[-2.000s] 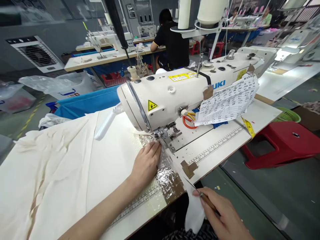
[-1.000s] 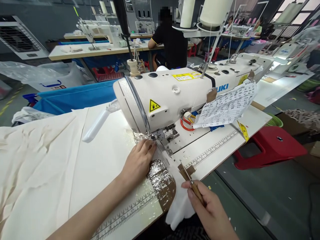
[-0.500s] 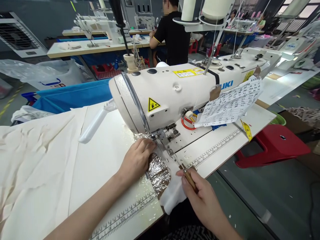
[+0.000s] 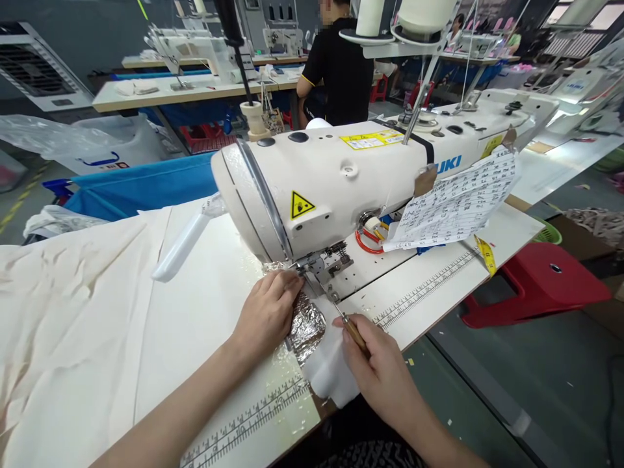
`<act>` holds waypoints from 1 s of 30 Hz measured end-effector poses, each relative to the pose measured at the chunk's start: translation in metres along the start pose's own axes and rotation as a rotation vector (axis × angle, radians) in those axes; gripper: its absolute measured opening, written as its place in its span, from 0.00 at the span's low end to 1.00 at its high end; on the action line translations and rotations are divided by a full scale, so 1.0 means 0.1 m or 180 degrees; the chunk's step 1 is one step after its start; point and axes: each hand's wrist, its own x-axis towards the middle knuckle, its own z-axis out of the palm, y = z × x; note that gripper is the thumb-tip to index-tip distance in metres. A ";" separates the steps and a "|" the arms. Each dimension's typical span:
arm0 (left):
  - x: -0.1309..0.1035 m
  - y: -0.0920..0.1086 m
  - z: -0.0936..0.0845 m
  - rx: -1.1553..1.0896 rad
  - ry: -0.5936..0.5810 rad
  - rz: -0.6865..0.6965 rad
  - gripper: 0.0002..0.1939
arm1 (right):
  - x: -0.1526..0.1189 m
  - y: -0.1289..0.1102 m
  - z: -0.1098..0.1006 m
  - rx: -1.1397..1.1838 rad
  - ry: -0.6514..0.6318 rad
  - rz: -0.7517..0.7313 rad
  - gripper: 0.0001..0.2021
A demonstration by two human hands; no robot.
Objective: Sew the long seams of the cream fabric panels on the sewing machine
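My left hand (image 4: 270, 307) lies beside the needle area of a white sewing machine (image 4: 312, 182), its fingers bent and pressed together on the edge of a white fabric piece (image 4: 334, 370). In my right hand (image 4: 377, 354) is an awl (image 4: 355, 335) with a wooden handle. Its thin metal shaft points up and left toward the presser foot (image 4: 312, 263), over the fabric; the exact tip is hard to make out. Shiny silver tape (image 4: 307, 328) covers the table surface between my hands. The fabric hangs over the table's front edge, and my left fingertips are partly hidden near the foot.
Cream fabric (image 4: 73, 325) spreads across the left of the table. A handwritten sheet (image 4: 453, 201) hangs on the machine's front. A yellow tape measure (image 4: 485, 253) lies at the right edge, near a red stool (image 4: 536, 286). A person in black (image 4: 341, 68) sits beyond the machine.
My right hand and the awl have moved a little left and up. The loose fabric has shifted left, covering more of the silver tape's lower end. My left hand stays nearly in place.
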 end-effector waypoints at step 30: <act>0.11 0.10 0.04 0.0171 -0.0765 -0.0499 0.11 | 0.16 -0.38 0.19 0.0200 -0.0010 -0.1606 0.13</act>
